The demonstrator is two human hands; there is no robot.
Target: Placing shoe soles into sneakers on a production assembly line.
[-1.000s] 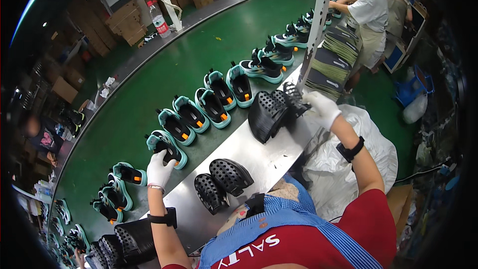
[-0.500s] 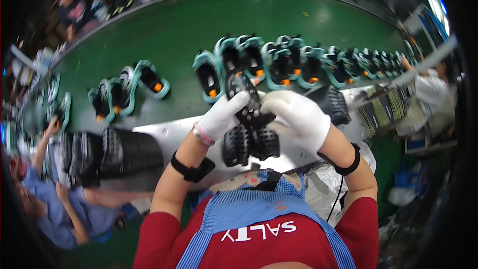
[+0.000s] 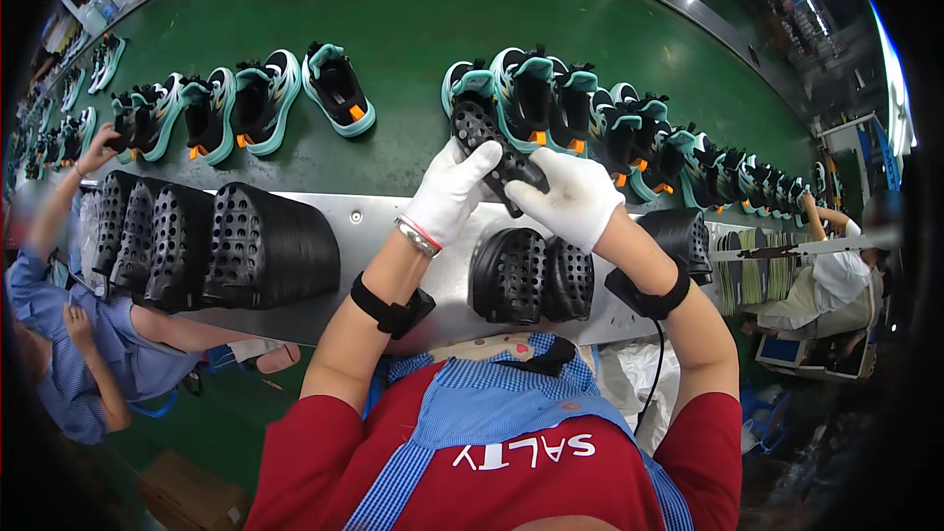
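Between my two white-gloved hands is a black, shoe-shaped plastic insert (image 3: pixel 478 130) full of round holes, tilted over the edge of the green belt. My left hand (image 3: pixel 447 192) grips its left side with the thumb on top. The thumb and fingers of my right hand (image 3: pixel 570 199) close on its lower right end. Just behind the insert, a black and teal shoe (image 3: pixel 470 81) is partly covered by it. Nested black inserts (image 3: pixel 518 275) rest on the metal ledge (image 3: pixel 433 280) below my hands.
More shoes (image 3: pixel 526 88) with orange tabs line the green belt (image 3: pixel 393 10) on both sides. A long stack of inserts (image 3: pixel 275 246) lies at left, another (image 3: pixel 680 236) at right, near green-edged flat pieces (image 3: pixel 757 264). Co-workers sit at left (image 3: pixel 59 334) and right (image 3: pixel 826 275).
The view has shifted, and the ledge and shoes show more sharply. Both hands still hold the insert, which now tilts down toward the right.
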